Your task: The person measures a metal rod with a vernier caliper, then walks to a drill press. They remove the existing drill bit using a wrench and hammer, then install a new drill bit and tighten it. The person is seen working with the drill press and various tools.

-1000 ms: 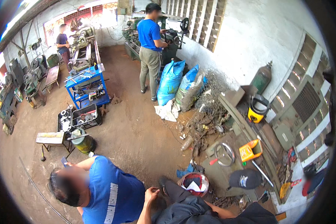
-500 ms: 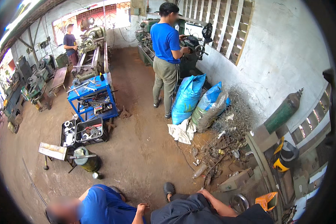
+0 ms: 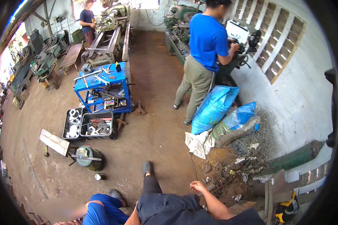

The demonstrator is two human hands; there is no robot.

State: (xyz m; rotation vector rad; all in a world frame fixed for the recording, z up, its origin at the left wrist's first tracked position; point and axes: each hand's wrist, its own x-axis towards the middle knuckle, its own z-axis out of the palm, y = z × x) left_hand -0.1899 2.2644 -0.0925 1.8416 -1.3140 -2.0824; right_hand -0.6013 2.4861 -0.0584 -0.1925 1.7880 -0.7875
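My right hand (image 3: 198,186) hangs in the air in front of my right side, its fingers loosely bent and apart with nothing in them. Beyond it, scrap and metal shavings (image 3: 229,172) litter the floor by the wall. Only a strip of my left arm (image 3: 133,216) shows at the lower edge, against my dark shirt; the fingers on that side are hidden. My leg in dark trousers reaches forward, with a grey shoe (image 3: 147,167) on the floor. Close on my left is a person in blue (image 3: 105,210), low down.
A lidded drum (image 3: 95,159), a small can (image 3: 99,176) and two black crates (image 3: 97,135) stand ahead left, before a blue tool cart (image 3: 105,82). Blue sacks (image 3: 214,108) lean near a person (image 3: 208,45) at a machine. A green cylinder (image 3: 296,157) lies along the right wall.
My view has shifted, and my shoe is farther forward and left. My right hand has lifted away from my dark clothing; my left hand has dropped out of sight.
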